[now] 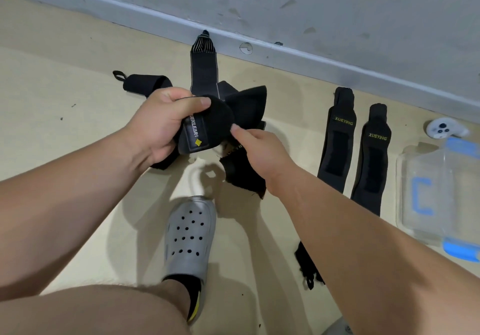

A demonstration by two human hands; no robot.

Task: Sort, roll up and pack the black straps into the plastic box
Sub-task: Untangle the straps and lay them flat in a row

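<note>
My left hand (158, 124) grips a partly rolled black strap (205, 127) with a white label and a yellow mark, held above the floor. My right hand (255, 150) pinches the loose end of that strap, which hangs down below it (244, 176). Behind them lies a pile of black straps (249, 101), one long strap (204, 67) reaching to the wall and another with a loop (145, 83) at the left. Two flat black straps marked XUEYING (337, 140) (372, 158) lie side by side on the right. The clear plastic box (426, 192) with blue clips stands at the far right.
A white controller (444, 128) lies near the wall beyond the box. My foot in a grey perforated clog (191, 236) is planted below the hands. Another black strap piece (307, 264) lies under my right forearm. A grey wall with a skirting runs across the top.
</note>
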